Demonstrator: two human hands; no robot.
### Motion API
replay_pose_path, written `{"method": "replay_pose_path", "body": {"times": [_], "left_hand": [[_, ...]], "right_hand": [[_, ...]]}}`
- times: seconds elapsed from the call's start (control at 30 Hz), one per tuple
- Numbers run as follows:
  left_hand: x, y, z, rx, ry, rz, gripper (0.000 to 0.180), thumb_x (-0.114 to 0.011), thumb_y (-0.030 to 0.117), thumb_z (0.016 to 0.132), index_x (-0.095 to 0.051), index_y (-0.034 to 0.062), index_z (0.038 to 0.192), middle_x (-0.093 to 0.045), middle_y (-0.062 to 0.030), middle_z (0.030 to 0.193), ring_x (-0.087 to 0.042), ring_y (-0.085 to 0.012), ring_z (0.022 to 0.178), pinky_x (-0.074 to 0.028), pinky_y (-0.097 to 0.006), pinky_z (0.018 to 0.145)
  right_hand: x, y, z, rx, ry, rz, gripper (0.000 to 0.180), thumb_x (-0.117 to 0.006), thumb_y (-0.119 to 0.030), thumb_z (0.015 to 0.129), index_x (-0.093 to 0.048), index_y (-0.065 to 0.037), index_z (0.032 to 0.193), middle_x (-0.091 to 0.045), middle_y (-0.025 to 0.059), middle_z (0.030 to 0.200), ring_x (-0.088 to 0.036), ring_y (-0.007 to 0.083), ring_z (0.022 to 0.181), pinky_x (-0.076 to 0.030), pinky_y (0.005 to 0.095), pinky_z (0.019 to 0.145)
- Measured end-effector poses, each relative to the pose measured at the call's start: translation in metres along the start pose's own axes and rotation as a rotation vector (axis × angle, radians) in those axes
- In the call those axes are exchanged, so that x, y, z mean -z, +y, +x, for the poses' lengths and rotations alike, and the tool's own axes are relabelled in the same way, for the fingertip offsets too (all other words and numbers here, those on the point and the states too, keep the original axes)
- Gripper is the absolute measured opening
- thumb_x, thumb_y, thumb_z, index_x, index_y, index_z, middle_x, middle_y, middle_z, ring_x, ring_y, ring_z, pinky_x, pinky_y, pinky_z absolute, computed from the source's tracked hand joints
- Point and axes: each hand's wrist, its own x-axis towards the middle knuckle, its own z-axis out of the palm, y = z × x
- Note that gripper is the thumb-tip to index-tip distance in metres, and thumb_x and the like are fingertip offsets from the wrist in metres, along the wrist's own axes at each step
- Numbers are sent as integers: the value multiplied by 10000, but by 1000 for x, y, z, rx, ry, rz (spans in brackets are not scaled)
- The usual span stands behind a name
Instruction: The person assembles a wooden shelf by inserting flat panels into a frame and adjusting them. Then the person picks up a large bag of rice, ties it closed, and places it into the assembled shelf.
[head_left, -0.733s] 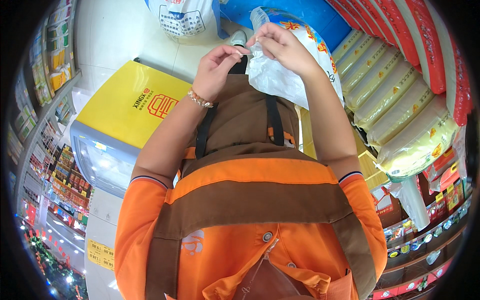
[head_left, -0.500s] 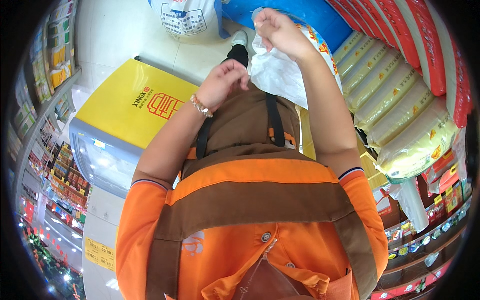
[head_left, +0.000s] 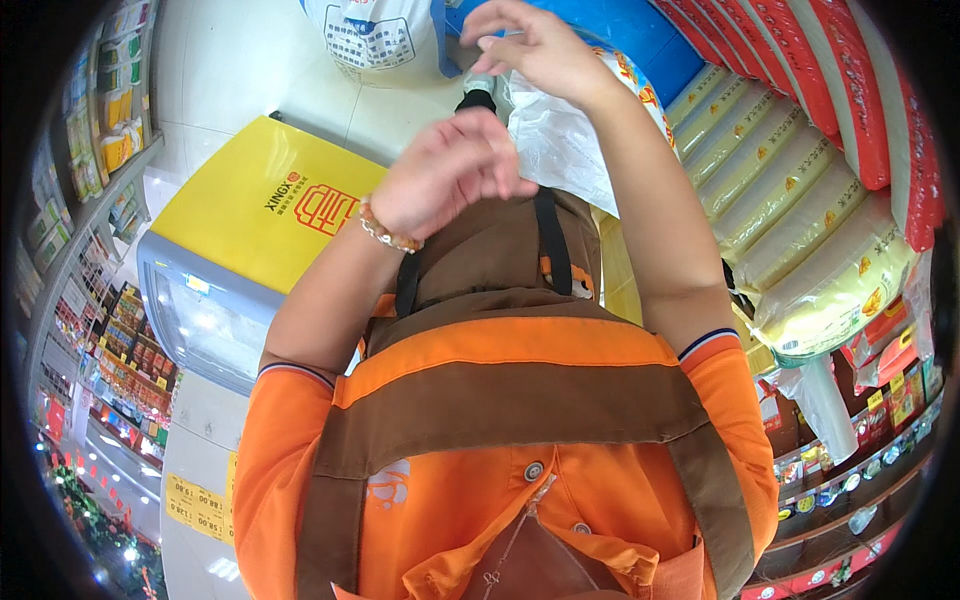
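Our right hand [head_left: 540, 50] pinches one white plastic bag [head_left: 560, 140]; our left hand [head_left: 450, 170] curls loosely, holding nothing we can see.

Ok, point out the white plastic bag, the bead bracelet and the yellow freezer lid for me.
White plastic bag [head_left: 560, 150], head view, on its crumpled middle below the right hand.
Bead bracelet [head_left: 385, 228], head view, on the beads across the left wrist.
Yellow freezer lid [head_left: 250, 215], head view, on the plain yellow top.

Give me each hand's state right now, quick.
Left hand: loosely curled in front of the brown apron, holding nothing visible.
Right hand: fingers bent at the top of the white plastic bag; grip cannot be told.
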Motion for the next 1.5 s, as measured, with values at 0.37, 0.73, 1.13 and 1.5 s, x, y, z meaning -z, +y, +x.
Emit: {"method": "replay_pose_path", "body": {"times": [0.37, 0.73, 1.13, 1.5], "left_hand": [[28, 5, 61, -445, 266, 150, 186, -542, 107, 988, -601, -13, 1116, -673, -105, 1059, -652, -165, 855, -542, -311, 779], [80, -74, 82, 60, 463, 402, 414, -494, 389, 1018, -611, 49, 815, -530, 16, 670, -476, -79, 588, -416, -254, 563], [98, -85, 34, -201, 325, 1618, 243, -593, 181, 849, -626, 25, 666, -617, -191, 661, -620, -355, 615, -511, -461, 631], [12, -33, -23, 249, -376, 1230, 298, -606, 48, 783, -417, 1, 558, -341, -74, 496, -310, -136, 474, -324, -336, 470]], "right_hand": [[39, -17, -58, -170, 38, -41, 309, -557, -287, 994, -671, -34, 859, -605, -4, 730, -550, 87, 636, -479, 243, 611], [55, 13, -59, -41, 9, -1128, 425, -569, -367, 956, -670, -4, 760, -634, 166, 700, -602, 303, 654, -489, 391, 650], [121, 38, -90, 97, 249, -1149, 349, -730, -284, 839, -629, 6, 673, -541, 170, 655, -551, 359, 596, -455, 426, 570], [278, -194, -374, 59, 868, -2268, 166, -664, -135, 829, -614, -101, 674, -592, 44, 697, -598, 263, 601, -511, 373, 546]]}}
